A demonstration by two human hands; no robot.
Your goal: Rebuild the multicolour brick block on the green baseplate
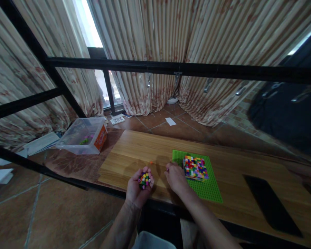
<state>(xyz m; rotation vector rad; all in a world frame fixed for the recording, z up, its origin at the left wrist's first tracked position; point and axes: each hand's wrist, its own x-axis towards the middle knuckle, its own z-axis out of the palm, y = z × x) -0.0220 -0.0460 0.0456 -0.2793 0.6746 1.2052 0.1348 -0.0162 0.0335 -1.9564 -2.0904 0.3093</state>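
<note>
My left hand [138, 189] is cupped palm up, with a heap of small multicoloured toy bricks [144, 180] in it. The fingers of my right hand [175, 175] are pinched together over the table, just left of the green baseplate [208, 191]. A tiny dark pinkish bit shows at its fingertips, too small to name. On the baseplate stands a block built of many-coloured bricks [195, 167], layered and with a mixed top. One small orange brick [151, 162] lies on the wood beyond my left hand.
A wooden table [137, 143] carries a black flat panel [272, 205] at right. At left, a clear plastic bin [79, 136] holds some green and pink pieces. A black metal bar [155, 65] crosses ahead, before curtains [145, 34]. A pale container [154, 241] sits below the table edge.
</note>
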